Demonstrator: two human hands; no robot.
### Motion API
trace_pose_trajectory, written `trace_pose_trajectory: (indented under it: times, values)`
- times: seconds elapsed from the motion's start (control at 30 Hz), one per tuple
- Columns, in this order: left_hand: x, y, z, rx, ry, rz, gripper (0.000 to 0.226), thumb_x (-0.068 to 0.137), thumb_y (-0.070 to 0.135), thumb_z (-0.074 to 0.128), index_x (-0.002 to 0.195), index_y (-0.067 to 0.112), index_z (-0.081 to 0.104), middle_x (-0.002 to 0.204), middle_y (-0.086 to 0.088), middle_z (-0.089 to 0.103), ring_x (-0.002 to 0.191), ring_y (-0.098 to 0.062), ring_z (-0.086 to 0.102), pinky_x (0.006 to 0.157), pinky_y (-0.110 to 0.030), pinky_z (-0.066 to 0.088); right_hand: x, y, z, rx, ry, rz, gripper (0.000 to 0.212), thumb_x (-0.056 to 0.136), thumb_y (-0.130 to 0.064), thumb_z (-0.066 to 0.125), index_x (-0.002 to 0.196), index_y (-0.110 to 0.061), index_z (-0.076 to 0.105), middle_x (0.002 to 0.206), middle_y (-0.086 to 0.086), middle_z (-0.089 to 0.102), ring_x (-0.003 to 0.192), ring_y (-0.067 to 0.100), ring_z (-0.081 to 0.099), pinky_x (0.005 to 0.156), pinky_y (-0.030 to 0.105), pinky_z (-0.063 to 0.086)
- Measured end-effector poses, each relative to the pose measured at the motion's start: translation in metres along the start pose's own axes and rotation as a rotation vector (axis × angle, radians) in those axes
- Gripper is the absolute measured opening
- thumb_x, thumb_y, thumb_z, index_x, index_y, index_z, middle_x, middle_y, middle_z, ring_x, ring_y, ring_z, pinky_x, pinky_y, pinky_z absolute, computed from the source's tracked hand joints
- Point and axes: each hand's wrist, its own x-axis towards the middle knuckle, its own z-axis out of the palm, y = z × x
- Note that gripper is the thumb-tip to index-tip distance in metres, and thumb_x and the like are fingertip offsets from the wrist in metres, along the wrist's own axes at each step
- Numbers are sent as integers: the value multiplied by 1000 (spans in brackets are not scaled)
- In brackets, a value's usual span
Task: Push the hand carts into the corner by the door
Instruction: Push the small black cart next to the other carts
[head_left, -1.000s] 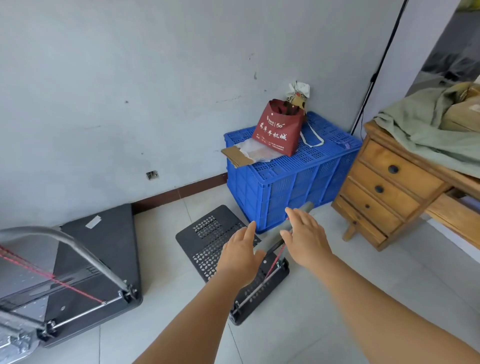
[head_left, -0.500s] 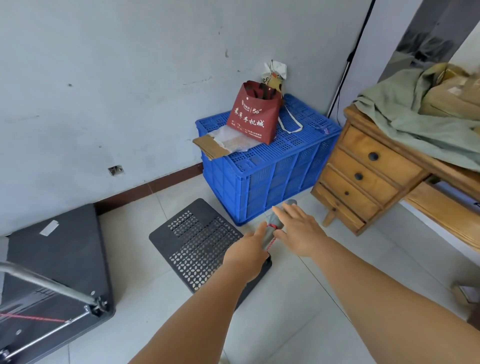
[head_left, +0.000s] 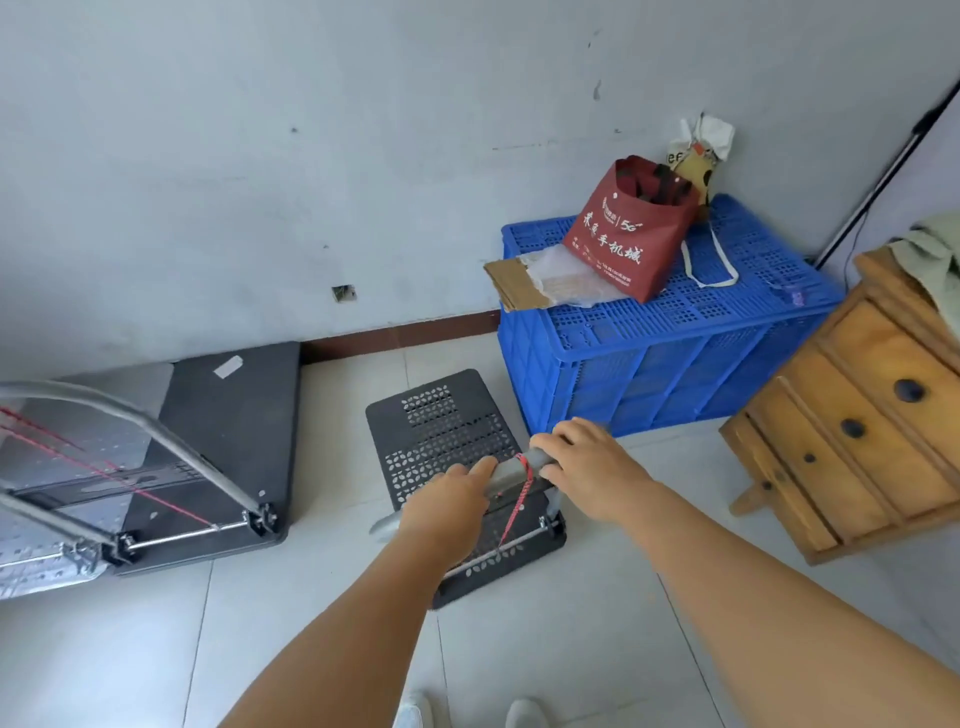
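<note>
Black perforated plastic forms the deck of the small hand cart (head_left: 447, 441), which sits on the tiled floor at the centre of the view, its far end pointing toward 11 o'clock and the wall. Its grey handle bar (head_left: 511, 475) crosses the near end, running from about 8 o'clock to 2 o'clock, at right angles to the deck's long axis. The left hand (head_left: 447, 506) wraps the bar's left part with fingers curled around it; the right hand (head_left: 589, 467) covers the right part, fingers folded over the top, a red cord (head_left: 519, 493) hanging between them. Both hands appear clamped on the bar, about equally near, so the push seems ready to go either way.

A larger hand cart (head_left: 223, 441) stands well apart at 9 o'clock, its deck end against the wall. At 2 o'clock, just beside the small cart's right edge, is a blue crate (head_left: 665, 358), and a wooden drawer unit (head_left: 857, 431) lies at 3 o'clock. No door shows here, so the corner's direction cannot be told. Any turn rightward would likely scrape the crate.
</note>
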Motion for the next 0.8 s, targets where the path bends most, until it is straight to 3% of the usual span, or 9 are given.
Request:
trace_pose_trajectory:
  times: [0.1, 0.23, 0.33, 0.47, 0.63, 0.8]
  values:
    - [-10, -32, -7, 21, 68, -87, 29, 98, 18, 38, 127, 25, 40, 110, -5, 55, 99, -27, 56, 73, -34, 41, 19, -27, 5, -6, -29, -65, 37, 101, -34, 33, 138, -31, 36, 131, 2, 45, 128, 24, 35, 104, 43, 30]
    - [-21, -77, -21, 58, 111, -155, 38, 97, 13, 39, 132, 28, 40, 116, -3, 56, 107, -26, 53, 82, -32, 39, 37, -76, 11, -23, -48, -122, 36, 101, -34, 33, 137, -33, 33, 131, 5, 48, 121, 30, 43, 96, 50, 34]
    - [-25, -106, -30, 62, 114, -162, 43, 96, 10, 38, 135, 29, 39, 118, -2, 56, 109, -26, 53, 77, -30, 35, 53, -105, 10, 5, -56, -144, 33, 101, -30, 35, 134, -34, 35, 132, 3, 50, 118, 30, 46, 94, 52, 37]
    - [-23, -135, -37, 57, 136, -168, 37, 97, 14, 37, 132, 26, 42, 113, -4, 58, 106, -26, 55, 75, -30, 34, 73, -130, 7, 10, -60, -132, 29, 100, -25, 34, 128, -34, 40, 126, 2, 53, 115, 28, 48, 91, 52, 36]
    - [-17, -186, -46, 45, 173, -175, 32, 97, 17, 38, 127, 25, 45, 109, -5, 59, 103, -27, 54, 82, -33, 38, 107, -174, 6, 10, -53, -89, 32, 98, -26, 34, 128, -38, 39, 124, -1, 54, 114, 27, 48, 94, 63, 37]
    - [-3, -241, -62, 22, 195, -164, 28, 97, 16, 39, 123, 25, 46, 109, -3, 58, 104, -25, 53, 82, -31, 34, 140, -218, 5, 14, -23, -63, 30, 98, -25, 33, 126, -37, 38, 120, -2, 55, 110, 26, 49, 92, 62, 40]
